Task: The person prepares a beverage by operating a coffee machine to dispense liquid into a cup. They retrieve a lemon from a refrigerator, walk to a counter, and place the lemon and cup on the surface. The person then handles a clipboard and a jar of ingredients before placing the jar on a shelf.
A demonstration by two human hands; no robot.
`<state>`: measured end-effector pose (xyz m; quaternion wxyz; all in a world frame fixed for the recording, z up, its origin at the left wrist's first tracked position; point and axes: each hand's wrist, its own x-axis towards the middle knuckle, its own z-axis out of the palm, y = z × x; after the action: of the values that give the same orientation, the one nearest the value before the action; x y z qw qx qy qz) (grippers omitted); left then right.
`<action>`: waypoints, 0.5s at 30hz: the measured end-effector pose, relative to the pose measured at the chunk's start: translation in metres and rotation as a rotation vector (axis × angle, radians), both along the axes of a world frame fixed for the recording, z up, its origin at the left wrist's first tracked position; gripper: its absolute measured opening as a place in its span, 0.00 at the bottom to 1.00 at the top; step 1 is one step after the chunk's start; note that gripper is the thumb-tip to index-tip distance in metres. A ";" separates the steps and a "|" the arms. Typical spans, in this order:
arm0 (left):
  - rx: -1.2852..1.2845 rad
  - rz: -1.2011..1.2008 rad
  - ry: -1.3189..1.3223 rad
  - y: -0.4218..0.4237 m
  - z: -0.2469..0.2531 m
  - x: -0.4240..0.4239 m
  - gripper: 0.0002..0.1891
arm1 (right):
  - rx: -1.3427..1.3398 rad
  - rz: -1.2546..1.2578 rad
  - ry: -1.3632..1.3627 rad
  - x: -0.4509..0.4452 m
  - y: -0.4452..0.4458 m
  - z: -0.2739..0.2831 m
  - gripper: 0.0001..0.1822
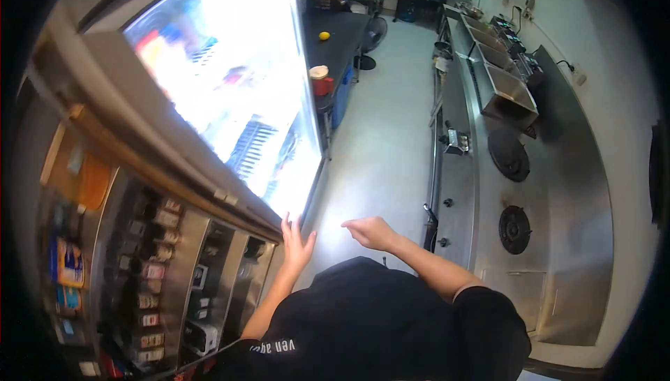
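My left hand (297, 242) is raised with its fingers spread, close to the lower edge of a brightly lit glass-fronted refrigerator (246, 82); whether it touches the edge I cannot tell. My right hand (370, 232) hangs over the floor in front of me, its fingers curled and one finger pointing left; nothing shows in it. Wire shelving and blurred packages appear in the refrigerator's glare. A dark table (340, 22) beyond it bears a yellow lemon-like fruit (324, 36) and a red container with a pale top (321, 81).
Shelves (178, 276) of labelled jars and boxes stand at left. Along the right wall runs a steel counter (565, 171) with round burners (515, 229) and several steel basins (510, 88). A floor aisle (387, 119) runs between; a black fan (374, 35) stands by the table.
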<state>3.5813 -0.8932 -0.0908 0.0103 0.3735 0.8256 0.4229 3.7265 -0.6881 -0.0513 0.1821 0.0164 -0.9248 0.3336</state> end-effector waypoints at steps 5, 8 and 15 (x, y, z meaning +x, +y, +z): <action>-0.165 -0.236 -0.223 0.103 0.002 -0.038 0.33 | -0.163 -0.192 -0.070 -0.016 0.073 -0.016 0.13; -0.204 -0.319 -0.153 0.155 -0.020 -0.071 0.34 | -0.128 -0.222 -0.052 -0.036 0.102 -0.024 0.12; -0.061 -0.377 -0.019 0.333 -0.013 -0.182 0.34 | -0.043 -0.408 -0.008 -0.093 0.217 -0.012 0.11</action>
<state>3.3992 -0.5602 -0.1036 0.1084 0.5171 0.7532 0.3918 3.6334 -0.4709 -0.0632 0.2426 -0.1766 -0.9023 0.3095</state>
